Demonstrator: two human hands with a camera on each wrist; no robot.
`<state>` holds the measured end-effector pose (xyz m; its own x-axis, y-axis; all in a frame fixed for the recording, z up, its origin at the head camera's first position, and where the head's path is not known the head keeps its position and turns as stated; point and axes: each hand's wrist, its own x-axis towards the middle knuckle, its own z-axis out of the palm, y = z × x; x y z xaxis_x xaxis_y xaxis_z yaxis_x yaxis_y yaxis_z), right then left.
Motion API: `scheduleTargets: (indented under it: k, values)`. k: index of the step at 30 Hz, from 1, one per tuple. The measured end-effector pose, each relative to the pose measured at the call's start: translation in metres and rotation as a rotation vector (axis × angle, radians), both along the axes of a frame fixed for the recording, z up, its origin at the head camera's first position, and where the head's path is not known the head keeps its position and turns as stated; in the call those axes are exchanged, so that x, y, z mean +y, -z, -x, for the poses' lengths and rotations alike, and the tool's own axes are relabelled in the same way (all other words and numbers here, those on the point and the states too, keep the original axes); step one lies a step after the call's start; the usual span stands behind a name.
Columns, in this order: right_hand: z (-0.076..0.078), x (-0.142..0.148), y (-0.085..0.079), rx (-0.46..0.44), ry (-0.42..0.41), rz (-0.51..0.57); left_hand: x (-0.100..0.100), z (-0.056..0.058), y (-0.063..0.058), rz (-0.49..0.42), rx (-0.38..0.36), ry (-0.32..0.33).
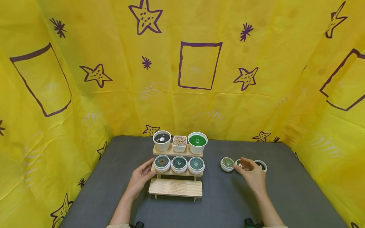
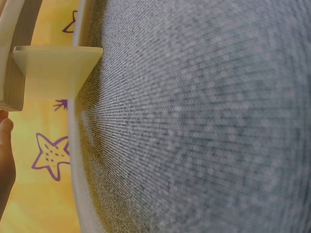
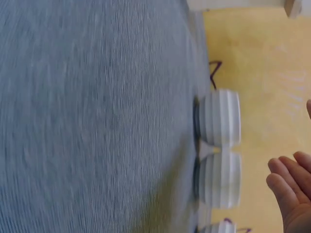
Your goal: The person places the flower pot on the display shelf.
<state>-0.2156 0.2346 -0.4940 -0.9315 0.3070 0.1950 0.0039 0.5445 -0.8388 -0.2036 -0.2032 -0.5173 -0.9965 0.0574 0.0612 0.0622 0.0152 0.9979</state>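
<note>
My left hand [image 1: 140, 176] is at the left end of the middle shelf of a three-tier wooden stand [image 1: 175, 187], with the thumb at the front and the fingers farther back. In the left wrist view, a fingertip [image 2: 5, 127] meets the shelf's end. My right hand [image 1: 252, 174] hovers over a row of small white ribbed pots, its fingers apart and nothing held. Beneath it is the middle pot [image 1: 239, 162], partly hidden. A pot with a green top [image 1: 227, 163] stands to its left and a dark-filled pot [image 1: 261, 165] to its right.
On the middle shelf are three white pots with blue-green tops, one being the left pot [image 1: 162, 163]. The top shelf bears a dark-filled cup [image 1: 162, 140], a square pot of tan grains [image 1: 179, 143] and a green-filled cup [image 1: 197, 142]. Yellow cloth [image 1: 199, 107] surrounds the grey table [image 1: 222, 202].
</note>
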Motion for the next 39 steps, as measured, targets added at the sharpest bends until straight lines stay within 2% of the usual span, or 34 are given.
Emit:
scheduleTargets:
  k: [8, 14, 23, 27, 35, 39]
  values:
    - [0.0, 0.028, -0.001, 0.038, 0.125, -0.003, 0.0, 0.0, 0.0, 0.0, 0.0, 0.003]
    - [0.002, 0.044, 0.006, 0.074, 0.204, -0.012, 0.0, 0.0, 0.0, 0.01, 0.003, 0.007]
    - [0.004, 0.059, 0.017, 0.034, 0.322, -0.052, 0.0, 0.0, 0.0, -0.003, 0.001, 0.009]
    - [0.004, 0.064, 0.02, 0.025, 0.33, -0.068, 0.0, 0.0, 0.0, -0.001, 0.004, 0.01]
    - [0.009, 0.073, 0.029, -0.096, 0.264, -0.049, 0.0, 0.001, 0.0, 0.003, -0.005, 0.005]
    - [0.011, 0.076, 0.034, -0.107, 0.248, -0.068, 0.0, 0.001, 0.0, 0.005, -0.007, 0.002]
